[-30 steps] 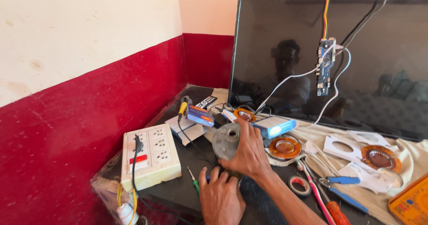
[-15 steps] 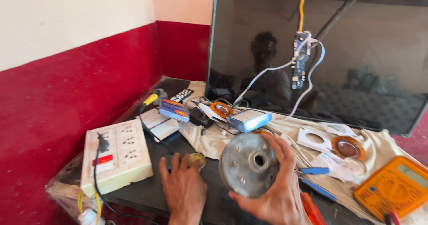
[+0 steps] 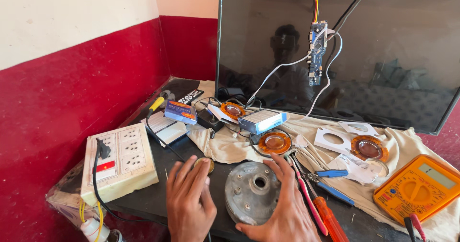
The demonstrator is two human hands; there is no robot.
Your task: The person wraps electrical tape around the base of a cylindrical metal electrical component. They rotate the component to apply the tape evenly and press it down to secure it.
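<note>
Grey metal disc [image 3: 252, 192] sits cupped in the right hand [image 3: 282, 208] grip; left hand [image 3: 190, 199] flat, released.

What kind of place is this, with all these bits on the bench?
Most likely an electronics repair bench. A flat screen stands with a bare circuit board wired to it, an orange multimeter lies nearby, and the right hand grips a round metal speaker part.
</note>
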